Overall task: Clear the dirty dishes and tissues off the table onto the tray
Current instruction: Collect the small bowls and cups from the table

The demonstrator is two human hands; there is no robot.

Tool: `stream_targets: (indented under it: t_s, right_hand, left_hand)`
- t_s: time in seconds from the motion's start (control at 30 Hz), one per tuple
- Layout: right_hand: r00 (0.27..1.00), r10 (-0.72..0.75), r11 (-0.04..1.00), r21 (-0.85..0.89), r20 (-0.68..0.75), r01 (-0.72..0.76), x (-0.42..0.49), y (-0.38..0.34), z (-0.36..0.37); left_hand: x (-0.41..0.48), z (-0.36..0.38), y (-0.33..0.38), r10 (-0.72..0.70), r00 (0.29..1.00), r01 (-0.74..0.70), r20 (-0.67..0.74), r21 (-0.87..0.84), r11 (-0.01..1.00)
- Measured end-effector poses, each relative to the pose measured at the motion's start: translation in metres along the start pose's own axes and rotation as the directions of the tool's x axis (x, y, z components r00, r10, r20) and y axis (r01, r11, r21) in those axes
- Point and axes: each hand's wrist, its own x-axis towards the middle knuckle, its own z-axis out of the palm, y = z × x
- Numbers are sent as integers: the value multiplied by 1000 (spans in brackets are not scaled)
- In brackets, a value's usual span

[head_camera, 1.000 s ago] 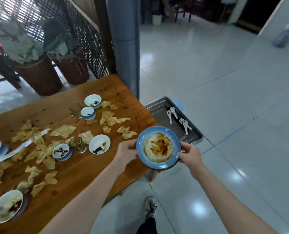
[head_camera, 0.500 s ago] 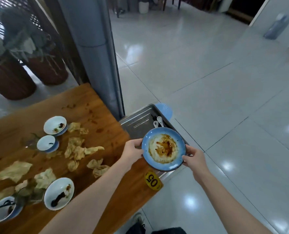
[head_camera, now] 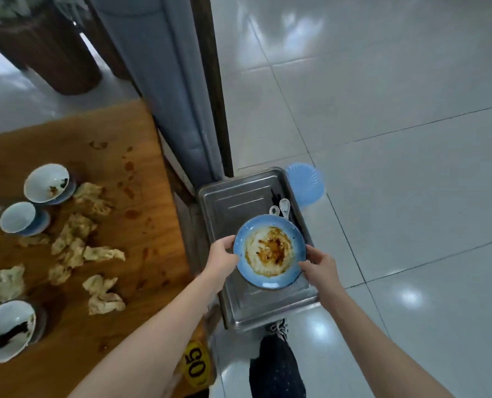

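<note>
I hold a blue plate (head_camera: 269,251) smeared with brown sauce over the metal tray (head_camera: 239,202). My left hand (head_camera: 221,258) grips its left rim and my right hand (head_camera: 317,267) grips its right rim. White spoons (head_camera: 281,208) lie in the tray just beyond the plate. On the wooden table (head_camera: 118,173) to the left sit three dirty white bowls (head_camera: 46,183), (head_camera: 19,216), (head_camera: 6,330) and several crumpled, stained tissues (head_camera: 102,294).
A grey pillar (head_camera: 164,90) rises between table and tray. A blue stool (head_camera: 305,183) shows under the tray's far corner. A yellow tag marked 05 (head_camera: 196,363) hangs at the table's near edge. My leg and shoe (head_camera: 278,360) stand below the tray. Tiled floor lies to the right.
The plate has travelled from the table's end out over the tray, both hands still on its rim. The view has swung right and down, closer to the tray.
</note>
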Motion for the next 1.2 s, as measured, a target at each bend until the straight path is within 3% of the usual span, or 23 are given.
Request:
stream_targets:
  t_s: [0.13, 0.33, 0.6, 0.83, 1.2]
  right_hand:
    - [990, 64, 997, -38, 126, -60, 48, 12, 5]
    - [955, 165, 986, -53, 248, -157, 117, 43, 30]
    - [920, 210, 978, -88, 330, -191, 170, 79, 57]
    - [921, 244, 969, -124, 304, -216, 186, 93, 65]
    - [948, 243, 970, -32, 205, -242, 203, 91, 46]
  left_hand:
    - [43, 20, -15, -136, 983, 133, -126, -29, 991]
    - [111, 42, -56, -356, 889, 332, -288, -128, 934]
    - [169, 50, -101, -389, 842, 400, -373, -53, 915]
    - [178, 51, -119, -415, 844, 411, -339, -88, 908]
    - [172, 67, -121, -437, 895, 426, -87, -121, 897]
